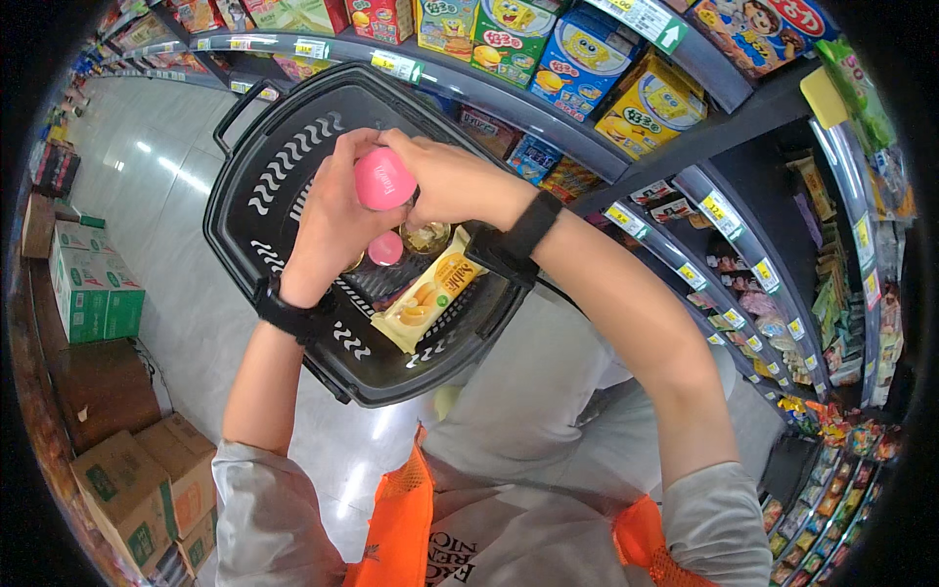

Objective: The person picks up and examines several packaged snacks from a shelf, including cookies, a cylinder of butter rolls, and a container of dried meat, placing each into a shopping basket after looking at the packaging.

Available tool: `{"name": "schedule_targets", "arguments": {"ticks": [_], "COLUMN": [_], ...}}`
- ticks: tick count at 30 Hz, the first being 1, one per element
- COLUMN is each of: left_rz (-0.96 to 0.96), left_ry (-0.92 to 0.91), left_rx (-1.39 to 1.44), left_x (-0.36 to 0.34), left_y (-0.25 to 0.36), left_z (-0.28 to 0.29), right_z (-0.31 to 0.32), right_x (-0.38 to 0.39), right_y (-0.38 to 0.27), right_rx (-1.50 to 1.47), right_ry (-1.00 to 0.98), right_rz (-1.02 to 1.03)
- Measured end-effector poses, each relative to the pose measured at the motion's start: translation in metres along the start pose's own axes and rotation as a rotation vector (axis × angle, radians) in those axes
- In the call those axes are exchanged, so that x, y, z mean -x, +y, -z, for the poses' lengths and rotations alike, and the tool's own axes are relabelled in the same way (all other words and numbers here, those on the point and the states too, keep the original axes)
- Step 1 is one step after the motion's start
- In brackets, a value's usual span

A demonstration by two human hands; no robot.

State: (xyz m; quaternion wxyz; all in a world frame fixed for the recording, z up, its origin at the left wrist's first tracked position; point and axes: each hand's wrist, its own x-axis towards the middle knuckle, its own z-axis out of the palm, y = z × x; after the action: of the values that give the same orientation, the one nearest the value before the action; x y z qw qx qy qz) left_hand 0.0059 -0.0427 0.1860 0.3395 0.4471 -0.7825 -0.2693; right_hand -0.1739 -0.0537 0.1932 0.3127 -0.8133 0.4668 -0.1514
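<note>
Both my hands are over a black shopping basket [362, 93], closed around a container with a rounded pink top [384, 178]. My left hand [331, 220] grips it from the left, and my right hand [445, 179] from the right. The fingers hide the container's sides. Just below them in the basket sit an item with a smaller pink lid [385, 248] and a round, clear-and-gold container [427, 238]. A long yellow biscuit pack [430, 298] lies slanted to the right of these. Something dark under them is partly covered.
Shelves of colourful snack boxes [587, 49] run along the far side and curve down the right, with price tags on the edges. At the left, a green-and-white carton [93, 284] and brown cardboard boxes [127, 489] stand by a grey tiled floor [161, 127].
</note>
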Motion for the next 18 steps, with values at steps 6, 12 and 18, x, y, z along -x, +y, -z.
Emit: {"name": "schedule_targets", "arguments": {"ticks": [6,12,18], "left_rz": [0.066,-0.040,-0.146], "left_ry": [-0.164,-0.291,-0.216], "left_rx": [0.040,-0.040,-0.206], "left_x": [0.004,-0.014,-0.026], "left_y": [-0.033,-0.055,-0.090], "left_z": [-0.031,-0.036,-0.008], "right_z": [-0.042,-0.049,-0.054], "right_x": [-0.015,-0.030,-0.058], "right_y": [0.039,0.067,0.061], "right_rx": [0.093,0.016,-0.305], "right_ry": [-0.076,-0.237,-0.194], "right_rz": [-0.069,-0.208,-0.143]}}
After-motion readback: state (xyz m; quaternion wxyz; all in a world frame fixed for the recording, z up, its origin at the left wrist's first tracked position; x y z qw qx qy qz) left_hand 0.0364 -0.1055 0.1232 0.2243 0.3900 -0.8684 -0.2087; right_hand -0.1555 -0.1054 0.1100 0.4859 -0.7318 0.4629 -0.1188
